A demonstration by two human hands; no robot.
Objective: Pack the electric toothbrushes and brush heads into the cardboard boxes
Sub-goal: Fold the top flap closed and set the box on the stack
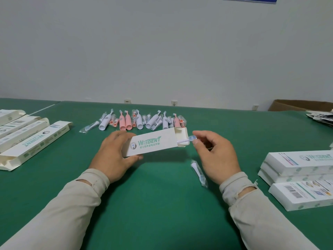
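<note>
Left hand [115,156] grips the closed end of the open box [153,144], fingers wrapped behind it, thumb under the near edge; box is lifted just off the desk [162,213], open flaps facing right. Right hand [214,157] pinches the bristle end of a toothbrush [185,141] between thumb and forefinger, other fingers loosely curled; most of the brush is already inside, only the neck and head stick out of the mouth.

Handling, my read: box is thin card, light, crushes easily, so hold by the edges near the closed end, don't squeeze the faces. Brush is rigid plastic, light, smooth; push on the neck rather than the bristles. Flaps are floppy, may snag the head.

Bagged brush head [198,173] lies on the desk just under the right hand; film wrap looks slippery, pick it at the stiff white base.

More toothbrushes and heads [137,120] sit in a row behind the box. Open empty boxes [32,141] far left, closed boxes [299,170] stacked far right.
</note>
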